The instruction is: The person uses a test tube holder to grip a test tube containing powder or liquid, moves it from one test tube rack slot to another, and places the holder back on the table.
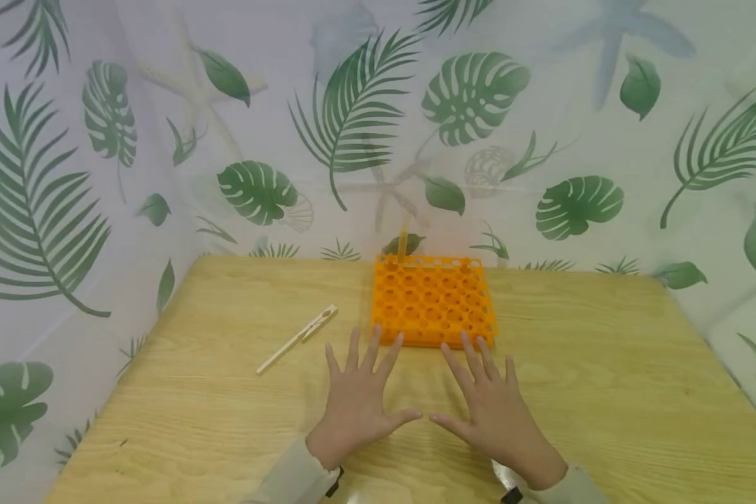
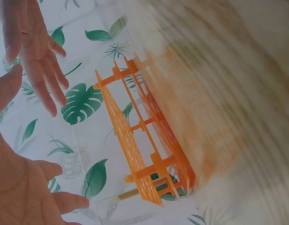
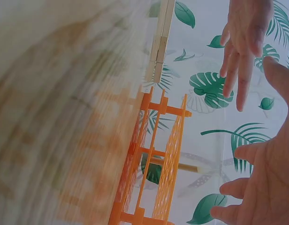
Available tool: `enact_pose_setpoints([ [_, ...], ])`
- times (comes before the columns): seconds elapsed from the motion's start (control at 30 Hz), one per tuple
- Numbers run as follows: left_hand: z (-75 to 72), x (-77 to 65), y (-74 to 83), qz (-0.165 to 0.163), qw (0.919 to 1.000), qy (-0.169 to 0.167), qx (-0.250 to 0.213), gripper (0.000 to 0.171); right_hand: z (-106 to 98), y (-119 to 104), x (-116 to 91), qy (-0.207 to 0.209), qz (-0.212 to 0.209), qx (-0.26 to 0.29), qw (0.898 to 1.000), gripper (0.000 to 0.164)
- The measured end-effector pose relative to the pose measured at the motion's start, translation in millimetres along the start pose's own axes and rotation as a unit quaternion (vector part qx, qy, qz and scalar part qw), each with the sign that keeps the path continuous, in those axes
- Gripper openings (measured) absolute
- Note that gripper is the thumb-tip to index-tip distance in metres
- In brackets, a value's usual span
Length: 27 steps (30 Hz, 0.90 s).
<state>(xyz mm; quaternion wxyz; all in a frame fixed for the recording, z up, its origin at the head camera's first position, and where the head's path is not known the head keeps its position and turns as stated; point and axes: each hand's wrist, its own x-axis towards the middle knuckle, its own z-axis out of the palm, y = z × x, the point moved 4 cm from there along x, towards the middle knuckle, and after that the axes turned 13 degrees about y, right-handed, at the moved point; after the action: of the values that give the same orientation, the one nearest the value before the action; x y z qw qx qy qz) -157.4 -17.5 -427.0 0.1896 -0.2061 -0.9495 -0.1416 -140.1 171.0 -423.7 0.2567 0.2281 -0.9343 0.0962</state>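
Both hands hover over the near part of the table with fingers spread and hold nothing. My left hand (image 1: pixel 358 404) is at the left and my right hand (image 1: pixel 496 413) at the right, thumbs pointing at each other with a small gap. Just beyond the fingertips stands an orange plastic test tube rack (image 1: pixel 435 339) with rows of round holes. One test tube (image 1: pixel 402 243) with yellowish contents stands upright in its back left corner; the right wrist view also catches this tube (image 3: pixel 184 167). Left of the rack lies a wooden test tube clamp (image 1: pixel 296 341), slanted.
The wooden table (image 1: pixel 605 364) reaches back to a white curtain (image 1: pixel 378 140) printed with green leaves, which also hangs along both sides. Pale sleeves (image 1: pixel 296 476) with dark straps cover the wrists.
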Motion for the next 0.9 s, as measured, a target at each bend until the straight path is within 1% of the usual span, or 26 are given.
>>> enact_pose_setpoints([
  [0.2,0.4,1.5,1.0,0.007,1.0000,0.003,0.000,0.098,-3.0,2.6,-0.7,0.009,0.001,0.002,1.000,0.088],
  [0.4,0.4,2.2,1.3,0.014,0.9998,-0.011,-0.008,0.094,-6.4,9.3,1.1,-0.008,0.015,-0.004,1.000,0.089],
  [0.67,-12.3,5.2,-4.9,0.029,0.9992,-0.007,-0.025,0.089,-11.2,19.5,9.4,-0.012,0.025,-0.017,0.999,0.089],
  [0.83,-18.3,6.6,-10.6,0.044,0.9986,0.006,-0.027,0.084,-13.5,31.8,18.6,-0.013,0.026,-0.026,0.999,0.086],
  [0.9,-20.0,8.0,-13.2,0.048,0.9986,0.010,-0.020,0.083,-14.6,36.6,22.8,-0.016,0.030,-0.026,0.999,0.086],
])
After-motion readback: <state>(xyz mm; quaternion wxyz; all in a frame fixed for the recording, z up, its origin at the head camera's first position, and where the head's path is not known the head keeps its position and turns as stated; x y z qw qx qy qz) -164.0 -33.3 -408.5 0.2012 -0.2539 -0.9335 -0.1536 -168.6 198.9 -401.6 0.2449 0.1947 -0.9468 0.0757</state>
